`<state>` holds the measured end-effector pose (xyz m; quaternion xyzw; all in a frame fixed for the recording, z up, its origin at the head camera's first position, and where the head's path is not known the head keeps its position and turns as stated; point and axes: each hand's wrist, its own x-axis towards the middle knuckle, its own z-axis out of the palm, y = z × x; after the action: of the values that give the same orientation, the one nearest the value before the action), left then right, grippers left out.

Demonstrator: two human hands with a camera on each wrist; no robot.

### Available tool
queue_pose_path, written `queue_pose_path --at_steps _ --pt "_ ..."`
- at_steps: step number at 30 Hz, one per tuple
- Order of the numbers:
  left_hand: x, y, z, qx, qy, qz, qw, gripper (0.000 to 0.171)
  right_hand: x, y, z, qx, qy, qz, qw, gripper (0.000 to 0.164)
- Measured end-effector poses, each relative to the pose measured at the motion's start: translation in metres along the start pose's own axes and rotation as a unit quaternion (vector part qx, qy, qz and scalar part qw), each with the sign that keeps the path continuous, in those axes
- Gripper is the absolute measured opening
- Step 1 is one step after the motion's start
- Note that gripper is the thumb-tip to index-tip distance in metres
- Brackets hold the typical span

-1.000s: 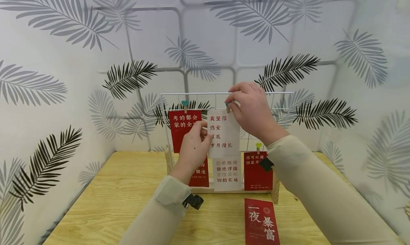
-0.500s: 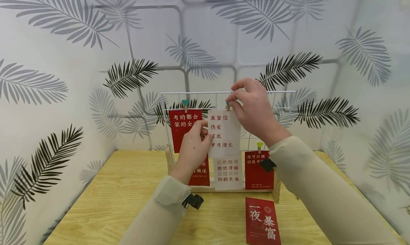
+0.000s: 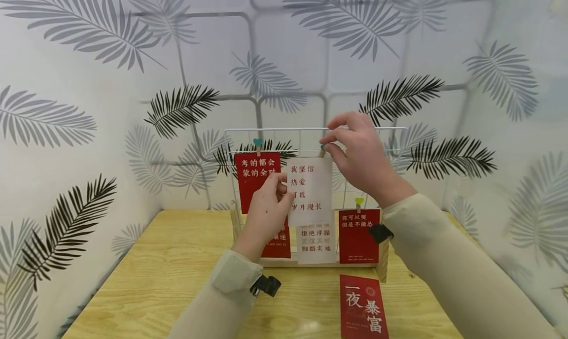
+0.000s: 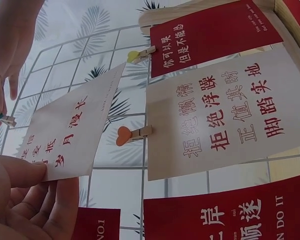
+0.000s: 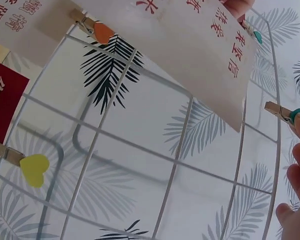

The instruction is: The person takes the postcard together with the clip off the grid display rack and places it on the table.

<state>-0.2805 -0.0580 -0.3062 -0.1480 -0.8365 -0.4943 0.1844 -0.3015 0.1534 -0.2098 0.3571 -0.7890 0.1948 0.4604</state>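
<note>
My left hand (image 3: 268,206) pinches a white card with red lettering (image 3: 310,190) by its left edge, thumb in front and fingers behind. The card stands in front of a white wire grid rack (image 5: 172,161). My right hand (image 3: 360,154) pinches a small wooden clothespin with a teal heart (image 5: 281,111) beside the card's upper right corner. In the right wrist view a gap shows between this clothespin and the card. Below hangs another white card (image 4: 230,112), clipped by an orange-heart clothespin (image 4: 135,135).
Red cards hang on the rack: one at upper left (image 3: 248,191) under a teal-heart clothespin (image 3: 258,143), one at lower left (image 3: 277,248), and one at lower right (image 3: 359,245) under a yellow-heart clothespin (image 4: 141,54). A loose red card (image 3: 364,307) lies on the wooden table (image 3: 146,275).
My right hand has drawn the teal-heart clothespin slightly to the right, away from the card's top edge. The white card in my left hand has dropped a little.
</note>
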Motion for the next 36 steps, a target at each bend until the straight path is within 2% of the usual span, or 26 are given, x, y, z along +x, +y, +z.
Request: queue_pose_path --at_steps 11,28,36 --pt "-0.013 -0.011 0.000 -0.019 -0.008 -0.019 0.9996 0.031 -0.019 0.007 -0.007 0.002 -0.017 0.038 0.999 0.009" --pt "-0.029 -0.023 0.012 -0.021 -0.037 -0.047 0.9980 0.033 -0.043 0.011 -0.026 0.027 0.023 0.028 0.999 0.013" --pt "-0.036 -0.027 0.016 -0.031 -0.048 -0.060 0.9966 0.029 -0.060 0.015 -0.031 0.032 0.005 0.040 0.999 0.015"
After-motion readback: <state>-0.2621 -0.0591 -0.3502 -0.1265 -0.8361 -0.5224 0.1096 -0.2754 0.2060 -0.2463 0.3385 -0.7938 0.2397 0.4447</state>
